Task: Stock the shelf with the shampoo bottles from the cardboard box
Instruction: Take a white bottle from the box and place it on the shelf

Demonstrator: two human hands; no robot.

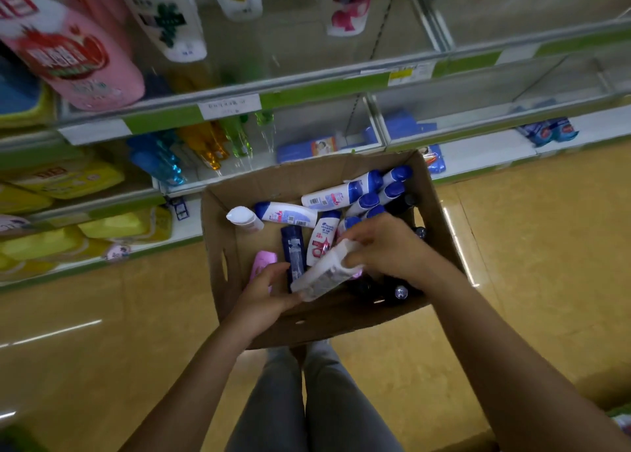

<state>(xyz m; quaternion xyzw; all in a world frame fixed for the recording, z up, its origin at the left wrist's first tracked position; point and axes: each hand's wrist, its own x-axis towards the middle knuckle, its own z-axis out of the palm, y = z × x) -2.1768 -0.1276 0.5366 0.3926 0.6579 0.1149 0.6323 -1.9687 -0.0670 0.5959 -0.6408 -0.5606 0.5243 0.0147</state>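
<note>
An open cardboard box (218, 233) stands on the floor in front of the shelf (307, 86). Inside lie several white shampoo bottles with blue caps (290, 214), a dark blue bottle (293, 246), a pink bottle (263, 262) and dark bottles at the right. Both hands are over the box and hold one pale, blurred bottle (324, 274) tilted above the others. My right hand (386, 246) grips its upper end. My left hand (269, 291) supports its lower end.
Large pink and white bottles (68, 55) stand on the upper shelf at the left. Lower shelves carry coloured bottles (205, 147), yellow packs (68, 178) and blue packets (307, 147). The floor is glossy tan tile. My legs are below the box.
</note>
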